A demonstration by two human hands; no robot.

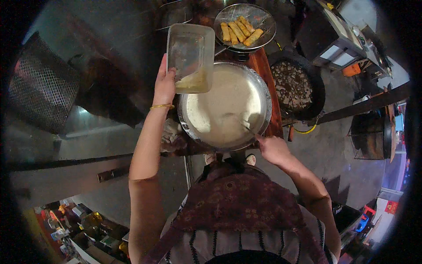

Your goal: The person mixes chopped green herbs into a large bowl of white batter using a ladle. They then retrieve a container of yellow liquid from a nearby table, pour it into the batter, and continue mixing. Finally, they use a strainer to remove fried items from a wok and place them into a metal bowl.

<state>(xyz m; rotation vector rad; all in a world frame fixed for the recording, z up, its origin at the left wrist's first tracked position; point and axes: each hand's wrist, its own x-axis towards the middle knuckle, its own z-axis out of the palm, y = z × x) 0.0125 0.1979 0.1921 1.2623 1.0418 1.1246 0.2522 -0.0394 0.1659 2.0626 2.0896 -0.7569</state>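
Note:
My left hand [165,84] grips the side of a clear plastic container [191,49], tilted over the left rim of a wide metal basin. Some pale yellowish liquid [193,82] lies in the container's lower end. Pale, creamy liquid fills much of the basin [267,109] on the wooden table before me. With my right hand [273,149] I hold a thin-handled utensil [248,128] at the basin's near right side. Its far end dips into the creamy liquid, so its shape there is hidden.
Beyond the basin, several golden fried rolls [240,29] rest in a wire strainer [272,33]. A large dark wok [318,95] with brown chunky contents stands right of the wooden table [273,125]. A crumpled cloth [171,132] lies left of the basin. A perforated metal cylinder [46,85] is farther left.

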